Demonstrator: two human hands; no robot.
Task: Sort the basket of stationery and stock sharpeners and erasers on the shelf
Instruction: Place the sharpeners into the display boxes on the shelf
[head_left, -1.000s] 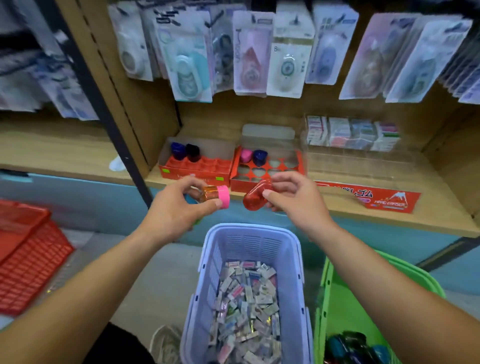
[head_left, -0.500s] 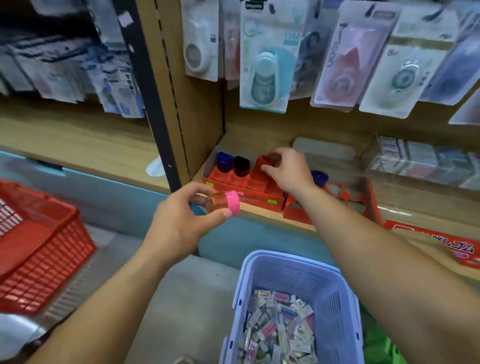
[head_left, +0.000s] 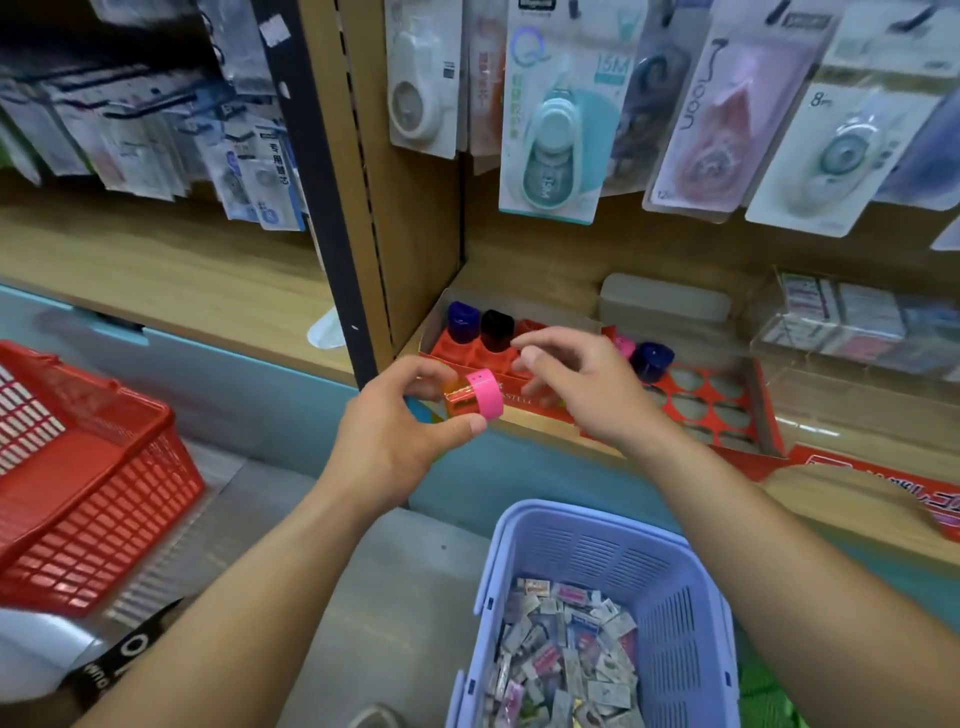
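Right hand (head_left: 576, 387) back from the left red tray (head_left: 435, 354), empty and loose, red sharpener (head_left: 530, 329) now slotted 3rd in its far row (beside the black sharpener (head_left: 497, 330)); left hand (head_left: 395, 434) pinches the pink-orange sharpener (head_left: 475, 401), likely next.

The teal tape pack (head_left: 550, 130) reads "15M", the white pack (head_left: 841, 150) "8m", the red tray (head_left: 519, 401) "ASTELL".

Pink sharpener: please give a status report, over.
Left hand grips pink sharpener. Right hand open, empty, in front of red tray. No obstacle seen at tray.
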